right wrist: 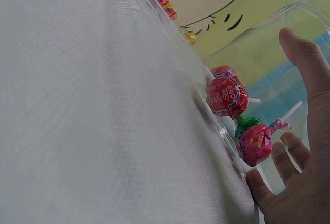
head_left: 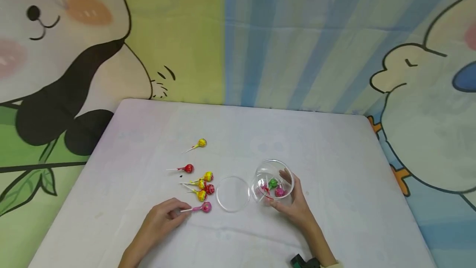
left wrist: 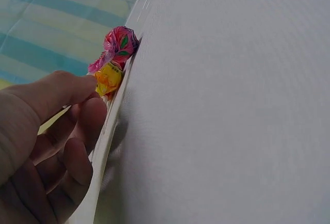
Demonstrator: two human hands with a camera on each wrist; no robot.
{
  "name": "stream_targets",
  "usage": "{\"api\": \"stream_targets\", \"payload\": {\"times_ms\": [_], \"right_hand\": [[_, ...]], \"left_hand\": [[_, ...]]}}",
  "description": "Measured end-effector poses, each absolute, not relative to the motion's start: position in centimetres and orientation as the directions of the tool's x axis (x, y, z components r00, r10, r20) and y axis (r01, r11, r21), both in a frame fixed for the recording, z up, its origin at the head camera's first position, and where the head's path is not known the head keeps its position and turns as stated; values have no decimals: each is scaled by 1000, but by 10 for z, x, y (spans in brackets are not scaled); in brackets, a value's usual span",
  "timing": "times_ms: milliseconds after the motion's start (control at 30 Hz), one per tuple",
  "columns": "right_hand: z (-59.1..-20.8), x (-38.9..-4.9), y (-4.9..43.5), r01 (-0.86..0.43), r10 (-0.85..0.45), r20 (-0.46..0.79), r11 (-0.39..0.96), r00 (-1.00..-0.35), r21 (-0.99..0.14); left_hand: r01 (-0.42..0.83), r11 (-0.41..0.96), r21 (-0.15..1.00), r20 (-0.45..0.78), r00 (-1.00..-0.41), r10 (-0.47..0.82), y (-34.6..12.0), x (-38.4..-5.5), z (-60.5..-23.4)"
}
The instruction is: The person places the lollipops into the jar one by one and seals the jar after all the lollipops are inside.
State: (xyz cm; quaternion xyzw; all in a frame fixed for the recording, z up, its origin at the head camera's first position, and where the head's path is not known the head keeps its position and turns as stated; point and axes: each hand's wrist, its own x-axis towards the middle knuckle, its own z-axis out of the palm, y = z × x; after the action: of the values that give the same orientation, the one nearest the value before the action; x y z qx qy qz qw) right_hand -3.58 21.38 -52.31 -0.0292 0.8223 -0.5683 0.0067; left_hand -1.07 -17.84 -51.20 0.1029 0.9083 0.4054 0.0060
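In the head view, a black and green thing (head_left: 305, 262) is closest, by the right arm; it is cut off, so I can't tell what it is. White cloth covers the counter (head_left: 334, 156). The wall (head_left: 197, 53) has blue stripes and big cartoon animals, cut off at the edges. The left hand (head_left: 160, 220) pinches a pink lollipop (head_left: 205, 207) by its stick, over the counter. The right hand (head_left: 297, 206) grips a clear tub (head_left: 275, 161) with lollipops inside.

In the left wrist view, fingers hide the stick, and a yellow lollipop (left wrist: 109, 79) is partly covered.

In the right wrist view, the tub runs off the edge; its green lollipop (right wrist: 246, 124) is mostly hidden.
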Motion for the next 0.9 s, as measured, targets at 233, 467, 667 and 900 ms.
{"api": "stream_targets", "payload": {"times_ms": [233,467,667,900], "right_hand": [[-525,-33,219,-68,-54,53,335,-997,-940],[-527,-39,214,-87,-84,64,303,-994,-949],[-526,-39,214,-60,-74,38,310,-997,-949],[-524,-39,213,-70,-74,48,328,-996,-942]], "left_hand": [[245,536,808,155,-966,207,-178,-14,-516],[178,480,859,106,-979,173,-184,-12,-507],[132,452,882,72,-986,148,-183,-12,-495],[95,400,912,43,-990,137,-179,-18,-483]]}}
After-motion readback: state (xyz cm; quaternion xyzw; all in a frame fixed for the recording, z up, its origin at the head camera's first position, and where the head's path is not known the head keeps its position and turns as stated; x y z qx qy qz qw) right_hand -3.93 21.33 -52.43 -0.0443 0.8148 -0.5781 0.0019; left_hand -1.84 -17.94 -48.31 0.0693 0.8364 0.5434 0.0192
